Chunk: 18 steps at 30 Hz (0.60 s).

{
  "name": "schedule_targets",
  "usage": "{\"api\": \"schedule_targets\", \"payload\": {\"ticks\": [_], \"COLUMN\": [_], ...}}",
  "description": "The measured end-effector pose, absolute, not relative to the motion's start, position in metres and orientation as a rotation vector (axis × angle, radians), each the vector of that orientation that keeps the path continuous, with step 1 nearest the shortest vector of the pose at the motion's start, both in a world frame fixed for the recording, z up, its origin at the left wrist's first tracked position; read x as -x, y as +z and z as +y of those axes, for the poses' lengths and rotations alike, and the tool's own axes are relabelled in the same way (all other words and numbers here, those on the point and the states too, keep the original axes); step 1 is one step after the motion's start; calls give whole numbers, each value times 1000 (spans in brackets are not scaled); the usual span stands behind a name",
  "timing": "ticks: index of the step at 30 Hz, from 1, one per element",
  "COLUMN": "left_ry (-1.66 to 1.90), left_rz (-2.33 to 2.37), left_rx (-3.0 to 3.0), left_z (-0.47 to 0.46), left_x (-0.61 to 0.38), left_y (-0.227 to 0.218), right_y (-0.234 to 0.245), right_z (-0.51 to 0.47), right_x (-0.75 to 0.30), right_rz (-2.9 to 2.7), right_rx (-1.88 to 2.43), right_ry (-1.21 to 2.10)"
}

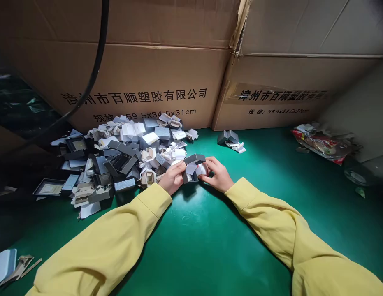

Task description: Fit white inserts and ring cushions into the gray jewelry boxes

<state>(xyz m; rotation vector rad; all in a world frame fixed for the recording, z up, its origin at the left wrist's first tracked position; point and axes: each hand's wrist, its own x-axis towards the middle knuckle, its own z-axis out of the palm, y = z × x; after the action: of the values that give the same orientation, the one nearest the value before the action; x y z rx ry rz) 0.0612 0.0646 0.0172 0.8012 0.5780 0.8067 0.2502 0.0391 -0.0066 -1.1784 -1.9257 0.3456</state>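
Observation:
A small dark hinged box (190, 176) with its lid (195, 158) raised is held up over the green table. My left hand (173, 177) grips its left side. White paper or card (191, 168) shows inside the box. At the box's right side, my right hand (218, 176) has its fingers curled around a pale, rounded piece (201, 169), mostly hidden by the fingers; its kind is unclear. Just left of my left hand lies a heap of similar dark boxes (121, 162) mixed with folded white card pieces (149, 155).
Two large cardboard cartons (154, 68) (280, 78) stand along the back of the green table (206, 246). A dark box with paper scraps (228, 137) lies before them. A red plastic packet (321, 146) is at far right. A black cable (97, 61) hangs at upper left.

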Motion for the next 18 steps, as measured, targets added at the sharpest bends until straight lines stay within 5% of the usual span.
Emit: {"api": "schedule_targets", "payload": {"ticks": [9, 18], "left_ry": [815, 873], "left_rz": [623, 570], "left_rx": [-804, -833], "left_z": [65, 68], "left_x": [-60, -63], "left_y": [19, 14], "right_y": [-3, -7], "right_z": [36, 47], "right_x": [-249, -255], "right_rz": [-1933, -1462], "right_rx": [1264, 1330], "right_ry": [145, 630]}}
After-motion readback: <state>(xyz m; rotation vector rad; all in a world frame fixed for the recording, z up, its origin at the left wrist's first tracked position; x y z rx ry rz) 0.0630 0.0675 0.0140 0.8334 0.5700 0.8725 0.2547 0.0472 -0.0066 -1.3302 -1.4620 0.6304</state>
